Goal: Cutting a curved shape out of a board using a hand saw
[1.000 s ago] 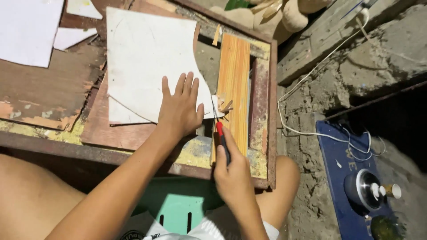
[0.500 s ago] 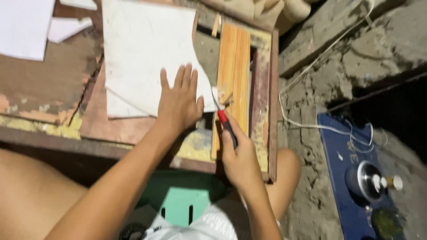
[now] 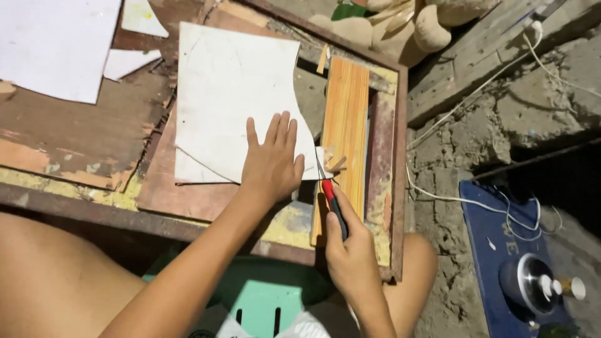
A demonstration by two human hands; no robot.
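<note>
Sunlit and scarred, the old wooden worktable (image 3: 81,138) with its peeling yellow paint fills the view from above, rough concrete rubble (image 3: 501,106) beside it. Since half a second ago your hands have barely shifted: your left hand (image 3: 270,164) remains flat and open, fingers spread, pressing down the lower right corner of the white sheet (image 3: 231,94), while your right hand (image 3: 350,250) stays closed around a red-and-black utility knife (image 3: 333,206), its tip at the sheet's curved right edge. That thin, matte sheet lies on a reddish-brown board (image 3: 188,197), its right side cut in a sweeping curve, a fine pencil arc showing near its bottom. Just right of it stands a striped orange wood plank (image 3: 347,119), smooth and straight-grained, with small offcuts (image 3: 335,161) lying where blade meets sheet. More white scraps (image 3: 56,50) rest at the table's far left. A white cord (image 3: 463,200) trails across the rubble to a blue panel (image 3: 501,250) bearing a metal knob (image 3: 529,281).
</note>
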